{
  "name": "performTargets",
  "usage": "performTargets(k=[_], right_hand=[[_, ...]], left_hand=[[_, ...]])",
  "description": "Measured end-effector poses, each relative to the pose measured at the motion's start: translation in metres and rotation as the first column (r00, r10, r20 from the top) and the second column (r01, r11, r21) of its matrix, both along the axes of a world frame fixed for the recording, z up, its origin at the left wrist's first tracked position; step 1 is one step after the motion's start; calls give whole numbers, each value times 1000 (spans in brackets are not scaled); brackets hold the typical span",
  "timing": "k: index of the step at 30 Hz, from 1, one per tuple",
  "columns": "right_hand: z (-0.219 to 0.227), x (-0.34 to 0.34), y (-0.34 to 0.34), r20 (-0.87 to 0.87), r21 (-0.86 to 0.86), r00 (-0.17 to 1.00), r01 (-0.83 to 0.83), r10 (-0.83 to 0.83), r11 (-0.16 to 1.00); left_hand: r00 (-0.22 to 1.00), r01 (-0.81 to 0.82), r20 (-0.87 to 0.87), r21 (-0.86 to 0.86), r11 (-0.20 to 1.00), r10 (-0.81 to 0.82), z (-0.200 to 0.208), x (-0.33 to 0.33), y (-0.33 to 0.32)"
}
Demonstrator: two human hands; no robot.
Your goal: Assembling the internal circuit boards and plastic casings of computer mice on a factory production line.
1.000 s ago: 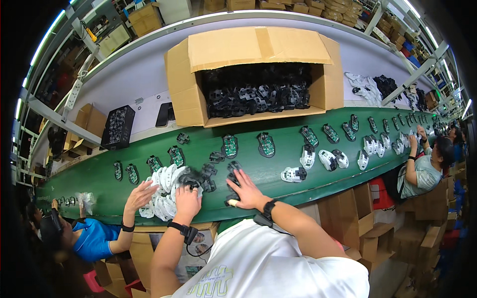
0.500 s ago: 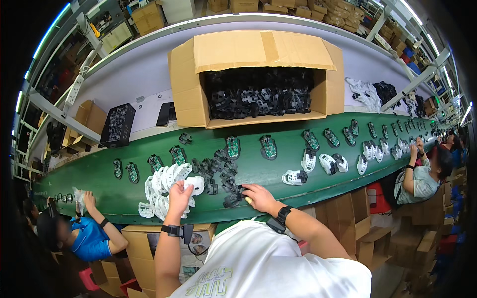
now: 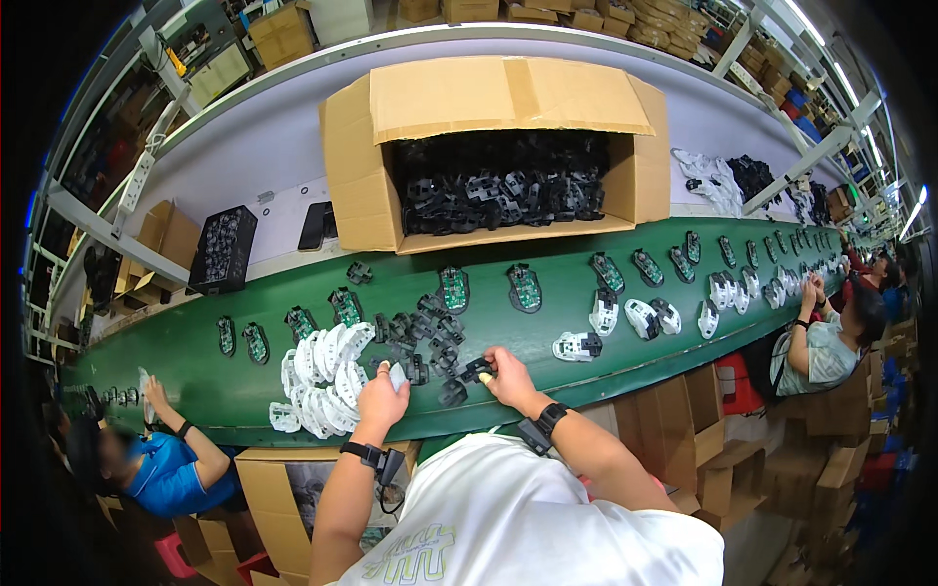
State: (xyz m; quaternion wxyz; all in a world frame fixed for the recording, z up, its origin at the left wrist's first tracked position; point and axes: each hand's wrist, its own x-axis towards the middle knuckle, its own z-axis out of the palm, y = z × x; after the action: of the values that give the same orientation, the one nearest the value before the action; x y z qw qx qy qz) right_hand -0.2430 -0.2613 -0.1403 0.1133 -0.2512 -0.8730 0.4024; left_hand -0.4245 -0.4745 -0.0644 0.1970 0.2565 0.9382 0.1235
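My left hand is closed on a white mouse shell, mostly covered by the fingers. It is just right of a heap of white mouse shells. My right hand pinches a small black plastic part between thumb and fingers, at the edge of a loose pile of similar black parts. Beyond both hands, mouse bases with green circuit boards lie in a row along the green belt. A white shell with a black part fitted lies right of my right hand.
An open cardboard box of black parts stands behind the belt. Left of it are a phone and a black tray. Co-workers sit at left and right. More white shells lie toward the right.
My left hand has moved right, away from the heap, with a white shell in it. My right hand has shifted slightly up, lifting a black part from the pile's edge.
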Motion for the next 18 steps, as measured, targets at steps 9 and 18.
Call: performTargets(k=[9, 18], right_hand=[[5, 27, 48, -255, 200, 962, 153, -100, 968], [15, 71, 8, -15, 327, 993, 113, -114, 938]], left_hand=[[744, -446, 650, 656, 609, -155, -6, 13, -8], [431, -642, 827, 563, 521, -363, 32, 47, 13]])
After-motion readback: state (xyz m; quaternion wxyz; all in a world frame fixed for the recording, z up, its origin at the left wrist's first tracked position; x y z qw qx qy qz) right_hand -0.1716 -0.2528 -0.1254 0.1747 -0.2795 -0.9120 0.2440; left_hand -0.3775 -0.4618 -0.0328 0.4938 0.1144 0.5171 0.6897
